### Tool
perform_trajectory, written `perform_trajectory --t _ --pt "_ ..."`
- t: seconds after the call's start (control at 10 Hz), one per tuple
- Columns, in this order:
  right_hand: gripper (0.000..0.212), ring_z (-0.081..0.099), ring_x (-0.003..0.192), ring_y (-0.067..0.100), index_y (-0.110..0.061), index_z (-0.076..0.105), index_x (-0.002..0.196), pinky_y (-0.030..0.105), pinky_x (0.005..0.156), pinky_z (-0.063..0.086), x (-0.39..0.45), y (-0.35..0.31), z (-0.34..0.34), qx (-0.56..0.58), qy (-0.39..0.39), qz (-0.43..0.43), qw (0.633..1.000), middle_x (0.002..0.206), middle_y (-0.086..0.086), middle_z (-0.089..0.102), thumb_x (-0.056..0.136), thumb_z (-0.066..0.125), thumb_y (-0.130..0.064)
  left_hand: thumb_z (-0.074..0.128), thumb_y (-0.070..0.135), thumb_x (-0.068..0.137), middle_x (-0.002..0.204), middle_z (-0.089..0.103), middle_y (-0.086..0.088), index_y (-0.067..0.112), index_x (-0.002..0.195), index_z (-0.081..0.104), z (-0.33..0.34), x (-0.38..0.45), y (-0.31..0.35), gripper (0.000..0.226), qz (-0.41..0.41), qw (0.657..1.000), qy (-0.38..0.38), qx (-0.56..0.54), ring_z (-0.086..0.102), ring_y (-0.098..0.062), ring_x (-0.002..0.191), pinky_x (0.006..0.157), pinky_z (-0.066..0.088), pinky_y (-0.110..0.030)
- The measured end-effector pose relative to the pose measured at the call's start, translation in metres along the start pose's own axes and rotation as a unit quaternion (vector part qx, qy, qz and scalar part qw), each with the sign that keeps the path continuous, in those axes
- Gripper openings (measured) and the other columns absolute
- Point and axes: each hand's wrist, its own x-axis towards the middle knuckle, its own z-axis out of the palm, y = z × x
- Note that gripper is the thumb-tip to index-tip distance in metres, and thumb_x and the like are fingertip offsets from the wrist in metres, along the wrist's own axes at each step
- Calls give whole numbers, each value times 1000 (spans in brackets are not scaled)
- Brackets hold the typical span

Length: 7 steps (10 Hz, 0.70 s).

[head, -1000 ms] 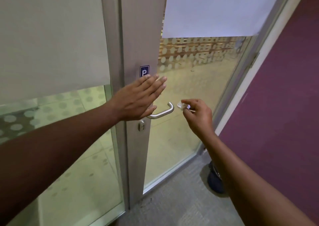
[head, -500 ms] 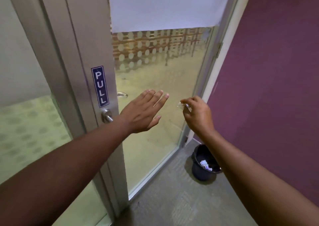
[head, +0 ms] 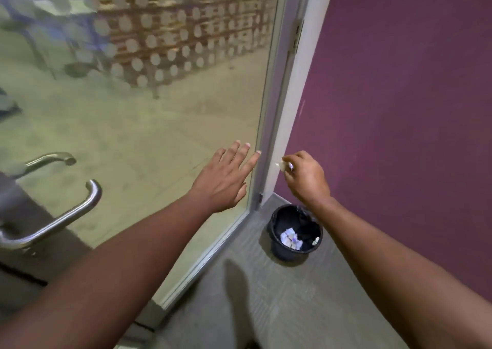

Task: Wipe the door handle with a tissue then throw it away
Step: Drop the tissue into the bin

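wall (head: 399, 82): maroon | bin (head: 277, 247): black | door handle (head: 66, 215): silver | glass (head: 159, 55): white-dotted

The door handle (head: 61, 215) is brushed metal with a soft satin sheen. The door (head: 149, 114) is smooth glass, printed with frosted dots across its upper part, in a matt grey metal frame. The bin (head: 295, 233) looks like dark plastic — lined with a glossy black bag — holding crumpled paper (head: 290, 238). The floor (head: 266, 308) is rough grey carpet; the wall (head: 412, 95) is matt purple.

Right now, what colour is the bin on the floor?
Black, with a black liner; the bin shows clearly in the head view.
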Motion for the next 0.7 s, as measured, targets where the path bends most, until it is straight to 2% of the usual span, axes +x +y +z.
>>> perform_trajectory --t 0.1,0.2,0.4,0.5,0.6,0.7 --pt "23 62 90 30 -13 70 113 35 76 53 17 58 20 -20 -42 42 998 106 7 59 95 56 -16 39 42 101 169 12 -17 15 164 9 27 39 27 75 -1 998 -58 -14 6 -36 157 123 20 -49" --pt "18 62 87 29 -10 69 105 40 76 55 26 95 35 -29 -64 76 995 104 6 58 95 55 -16 39 42 100 170 8 -18 15 164 16 47 60 44 73 0 997 -74 -16 1 -37 158 124 16 -51" --pt "22 62 93 34 -6 64 115 35 77 47 53 177 71 -37 -64 199 977 121 12 52 98 53 -15 43 43 100 171 5 -17 15 164 16 89 95 74 75 -20 993 -105 -49 -3 -36 158 126 10 -50" --pt "24 62 96 35 -5 65 114 35 81 48 60 197 81 -38 -52 224 972 119 14 54 96 50 -12 44 43 99 171 6 -16 16 164 17 99 99 78 76 -31 991 -115 -58 -2 -36 158 126 11 -50" --pt "19 60 91 37 -2 64 98 35 75 44 64 209 88 -46 -54 225 972 109 18 56 95 49 -12 41 44 100 172 2 -15 17 165 12 110 102 79 76 -39 989 -132 -54 -6 -35 158 127 9 -50" --pt "18 60 88 37 -1 63 94 34 69 41 64 211 93 -43 -52 203 977 104 19 58 94 51 -14 41 46 100 172 2 -15 17 165 11 112 104 77 77 -55 986 -149 -56 -6 -36 158 127 11 -51"
